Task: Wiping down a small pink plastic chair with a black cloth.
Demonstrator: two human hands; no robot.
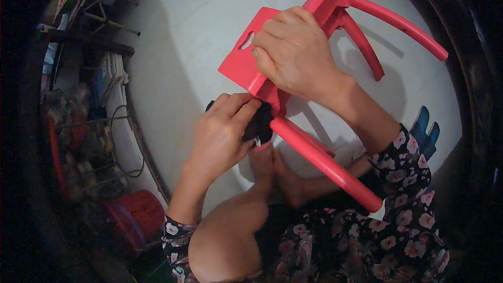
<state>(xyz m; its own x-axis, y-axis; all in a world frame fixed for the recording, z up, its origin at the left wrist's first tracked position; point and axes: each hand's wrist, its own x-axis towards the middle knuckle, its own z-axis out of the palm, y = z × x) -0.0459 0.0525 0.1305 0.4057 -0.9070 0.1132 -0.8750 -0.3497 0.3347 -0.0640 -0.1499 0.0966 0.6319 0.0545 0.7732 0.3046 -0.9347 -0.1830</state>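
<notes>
A small red plastic chair (340,170) is tipped over in front of me. Its legs point to the right and toward me, and its slotted panel (236,63) faces left. My right hand (296,47) is closed around the edge of the chair where panel and seat meet. With its fingers bent, my left hand (225,128) holds a bunched black cloth (259,126) against the chair's near corner, by the base of a leg. The palm side of the left hand is hidden.
My bare knee (225,241) and feet lie below the chair on the pale tiled floor (178,47). At left stand a wire rack (89,126) with bags and a red basket (139,215). A blue forked object (425,131) lies beyond my right sleeve.
</notes>
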